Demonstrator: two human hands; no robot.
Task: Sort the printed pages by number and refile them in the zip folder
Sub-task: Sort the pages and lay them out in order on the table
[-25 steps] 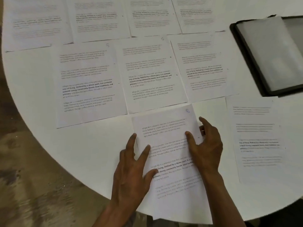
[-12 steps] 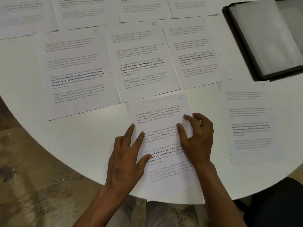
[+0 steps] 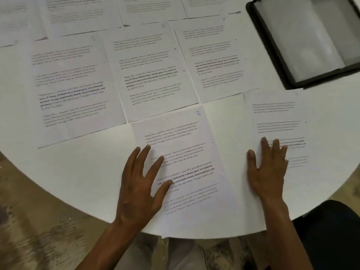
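Note:
Printed pages lie spread over a round white table (image 3: 78, 172). The page marked 8 (image 3: 187, 145) lies nearest me, its lower edge hanging over the table rim. My left hand (image 3: 142, 182) rests flat on its left side, fingers spread. My right hand (image 3: 266, 168) lies flat with straight fingers on another printed page (image 3: 276, 117) to the right. Beyond them lie page 5 (image 3: 74, 84), page 6 (image 3: 152, 71) and a third page (image 3: 214, 59) in a row. The black zip folder (image 3: 272, 55) lies open at the far right.
More printed pages (image 3: 81, 14) form a row along the far side of the table. The table's curved edge runs close to my body, with patterned floor (image 3: 35, 230) below on the left. Inside the folder is a pale sheet or sleeve (image 3: 303, 36).
My right hand has left page 8 and moved right onto the neighbouring page, its fingers now straight. My left hand stays flat on page 8. The view has shifted closer.

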